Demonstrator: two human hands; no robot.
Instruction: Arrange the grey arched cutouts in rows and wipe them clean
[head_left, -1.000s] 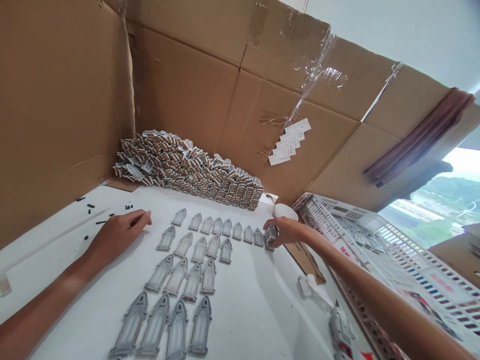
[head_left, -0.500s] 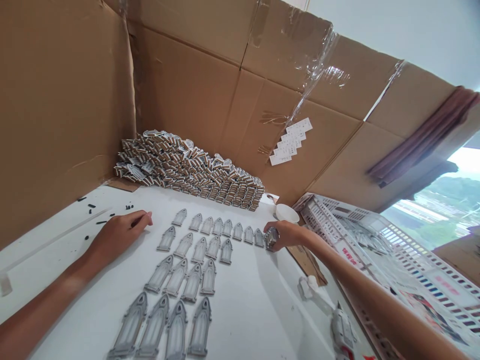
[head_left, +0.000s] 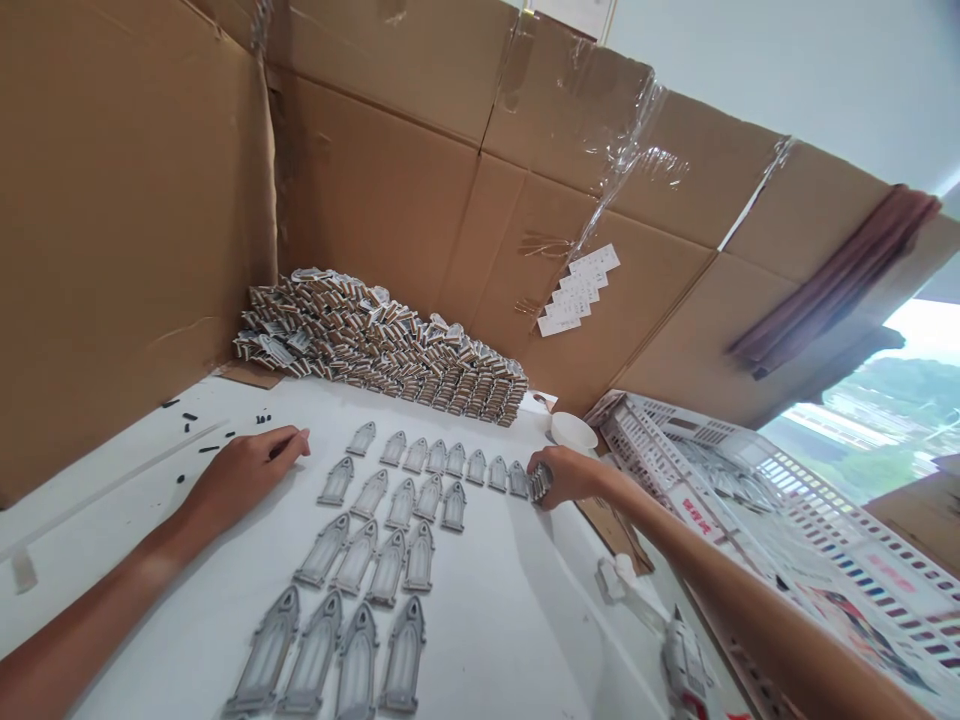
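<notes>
Grey arched frames [head_left: 405,655] (paler inside), white tabletop [head_left: 499,620], brown cardboard walls [head_left: 375,180]

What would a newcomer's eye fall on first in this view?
Probably the large heap of stacked pieces against the cardboard wall at the back. Next, the rows of grey arched pieces laid out on the white table, the largest nearest the camera. At the far row's right end, the right hand grips a small stack.

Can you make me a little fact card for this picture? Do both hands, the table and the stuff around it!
Table: white, with gray arches in four rows
Left hand: loosely curled, left of the rows
Right hand: gripping a small stack
Back: big pile against cardboard wall
Right side: white bowl, plastic basket
</notes>
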